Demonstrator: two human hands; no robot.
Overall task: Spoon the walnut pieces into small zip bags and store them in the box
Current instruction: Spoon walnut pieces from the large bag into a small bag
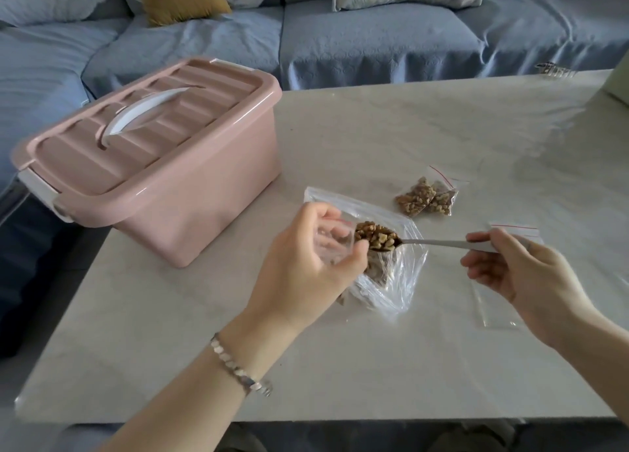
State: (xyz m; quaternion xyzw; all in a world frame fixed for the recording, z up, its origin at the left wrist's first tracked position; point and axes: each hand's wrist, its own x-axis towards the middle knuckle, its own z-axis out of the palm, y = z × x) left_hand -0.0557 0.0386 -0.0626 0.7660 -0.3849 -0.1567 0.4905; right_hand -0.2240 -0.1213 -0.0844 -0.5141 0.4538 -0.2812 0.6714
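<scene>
One heaped spoonful of walnut pieces (374, 236) sat level on the spoon (432, 244), its bowl right at the mouth of the small zip bag (332, 244), near the middle of the table (374, 138). The left hand (306, 264) had fingers and thumb curled round that bag, propping it open. The right hand (520, 274) pinched the tail of the spoon handle between thumb and fingertips. Watching from my desk, I judged the pour to be the step in hand. It wanted the bowl pushed inside the mouth before any tilt, then a slow roll of the wrist, since so tall a heap would shed pieces over the rim. Under the spoon lay the large supply bag (391, 281), open and slack, so strays would likely drop back into it. Two filled bags (423, 196) lay just beyond it to the right, and empty bags (520, 231) lay by the right hand. At the left stood the pink box (190, 196), its lid (136, 138) on, so it would need opening before storing.
</scene>
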